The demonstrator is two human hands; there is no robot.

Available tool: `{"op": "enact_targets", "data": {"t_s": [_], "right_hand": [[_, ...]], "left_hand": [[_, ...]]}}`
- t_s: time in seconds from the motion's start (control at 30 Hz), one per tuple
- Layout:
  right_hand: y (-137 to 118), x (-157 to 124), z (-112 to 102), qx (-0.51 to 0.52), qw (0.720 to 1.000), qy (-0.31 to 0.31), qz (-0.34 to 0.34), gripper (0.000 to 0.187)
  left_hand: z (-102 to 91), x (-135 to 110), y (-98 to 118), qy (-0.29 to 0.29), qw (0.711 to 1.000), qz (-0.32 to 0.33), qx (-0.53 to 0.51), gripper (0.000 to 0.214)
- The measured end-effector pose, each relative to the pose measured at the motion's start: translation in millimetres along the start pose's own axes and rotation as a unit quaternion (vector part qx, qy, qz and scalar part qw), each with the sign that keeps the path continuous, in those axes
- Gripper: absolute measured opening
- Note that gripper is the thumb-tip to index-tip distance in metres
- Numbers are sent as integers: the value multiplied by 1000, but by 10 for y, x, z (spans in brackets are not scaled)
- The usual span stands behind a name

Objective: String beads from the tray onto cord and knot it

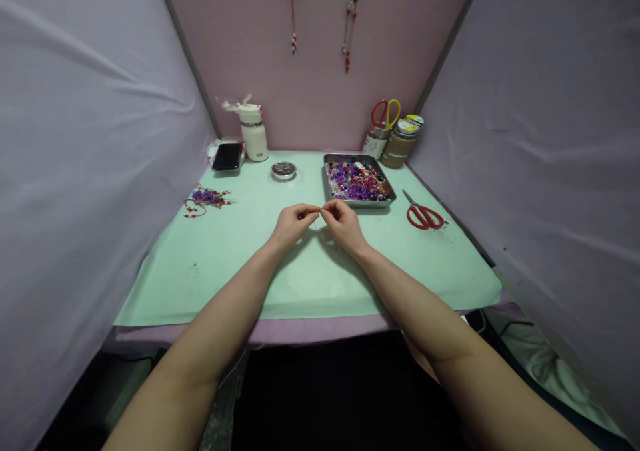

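Over the middle of the table, my left hand [294, 224] and my right hand [344, 223] meet at the fingertips, both closed in a pinch. A thin thread [317, 227] hangs in a small loop just below the fingertips, and both hands pinch it. Whether a bead is on it is too small to tell. Just beyond my right hand stands a metal tray [367, 204] filled with purple, red and clear beads [353, 180]. Farther back from my left hand lies a round spool [283, 170].
Red-handled scissors [425, 216] lie at the right. At the left are a heap of beaded strings [207, 196], a phone [227, 157] and a white bottle [255, 134]. Two jars [399, 148] stand at the back right, one holding scissors [385, 112]. Cloth walls [320, 104] enclose the table.
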State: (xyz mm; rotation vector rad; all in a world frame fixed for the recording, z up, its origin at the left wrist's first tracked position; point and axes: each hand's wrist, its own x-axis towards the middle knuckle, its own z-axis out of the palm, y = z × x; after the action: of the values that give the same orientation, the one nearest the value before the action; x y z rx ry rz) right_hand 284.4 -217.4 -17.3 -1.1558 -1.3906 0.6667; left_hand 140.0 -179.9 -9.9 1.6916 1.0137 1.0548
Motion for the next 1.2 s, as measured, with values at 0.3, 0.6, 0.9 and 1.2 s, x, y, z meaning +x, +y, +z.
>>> {"op": "enact_targets", "data": {"t_s": [0.3, 0.6, 0.9, 1.2], "right_hand": [[29, 1, 4, 11, 1000, -20, 0, 18], [-5, 6, -20, -13, 1000, 5, 25, 16], [-75, -13, -37, 4, 999, -44, 4, 19], [-39, 3, -38, -2, 1000, -12, 19, 18]], "left_hand": [[7, 8, 28, 18, 998, -22, -53, 27], [-21, 13, 61, 34, 998, -24, -50, 29], [-49, 58, 5, 37, 991, -50, -120, 29], [-31, 59, 36, 14, 974, -87, -211, 23]]}}
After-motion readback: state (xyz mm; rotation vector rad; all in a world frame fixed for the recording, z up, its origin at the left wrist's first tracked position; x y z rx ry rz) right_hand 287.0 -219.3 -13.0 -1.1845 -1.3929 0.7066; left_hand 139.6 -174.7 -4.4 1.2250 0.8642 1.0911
